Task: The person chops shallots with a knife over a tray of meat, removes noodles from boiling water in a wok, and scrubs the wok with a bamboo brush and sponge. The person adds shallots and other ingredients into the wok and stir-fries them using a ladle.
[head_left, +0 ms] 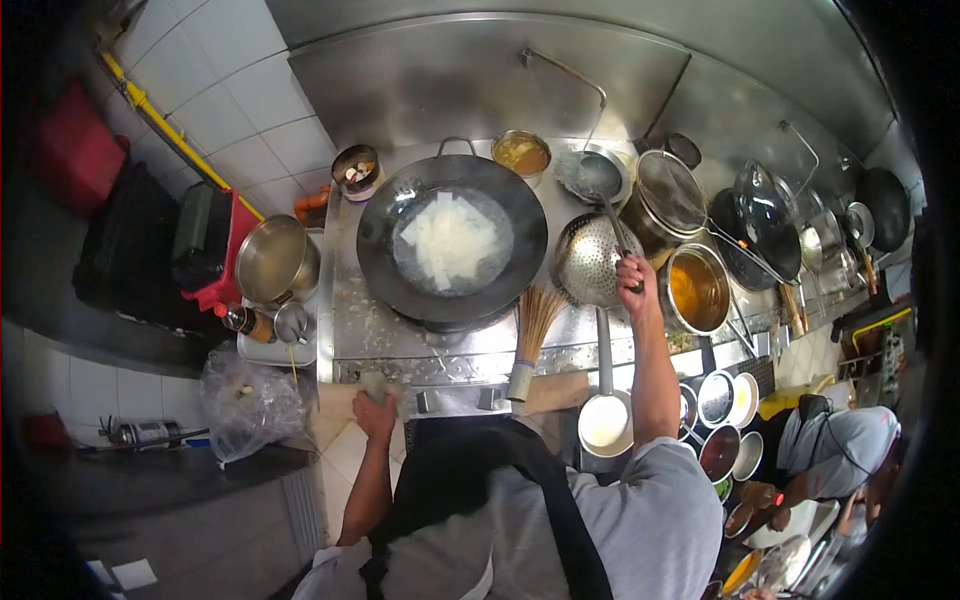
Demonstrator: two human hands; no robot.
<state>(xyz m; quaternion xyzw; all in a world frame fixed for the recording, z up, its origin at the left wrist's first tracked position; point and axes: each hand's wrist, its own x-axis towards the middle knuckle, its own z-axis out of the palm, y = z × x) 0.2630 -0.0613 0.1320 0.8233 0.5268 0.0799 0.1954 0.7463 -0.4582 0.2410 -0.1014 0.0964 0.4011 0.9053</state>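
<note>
My right hand (633, 280) is wrapped round the dark handle of a ladle (590, 178), whose bowl rests over a pan at the back of the stove. Beside that hand lies a perforated strainer (585, 262). My left hand (374, 412) is closed on a greyish cloth (374, 384) at the front edge of the stove. A large black wok (378, 240) holds pale, flat white pieces (450, 240) in liquid. Between the wok and the strainer lies a bamboo brush (535, 330).
A steel pot (276, 262) stands left of the stove, near a plastic bag (250, 400). Behind the wok are two small containers. A pot of orange liquid (697, 290) and several bowls stand at the right. Another person (845, 450) is at the far right.
</note>
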